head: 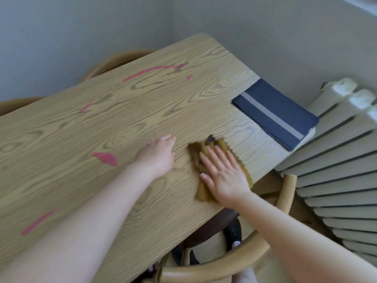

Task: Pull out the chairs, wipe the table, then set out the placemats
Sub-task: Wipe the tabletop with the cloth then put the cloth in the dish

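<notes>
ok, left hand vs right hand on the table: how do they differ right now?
The right hand lies flat with fingers spread, pressing the mustard-yellow cleaning cloth; the left hand touches no cloth and rests on bare wood. The left hand sits nearer the pink smears; the right hand is nearer the folded navy placemats. Both rest on the light wood-grain table, neither gripping anything.

Both bare forearms reach forward from the bottom of the view, roughly parallel and well apart at the elbows. The right hand (223,172) lies palm down, its fingers (216,155) straight and slightly spread — pressing flat on a mustard-yellow cloth (204,193) on the pale wood-grain tabletop (142,111). The left hand (158,154) rests just beside it on the bare tabletop — fingers together and relaxed, holding nothing, wrist straight.
</notes>
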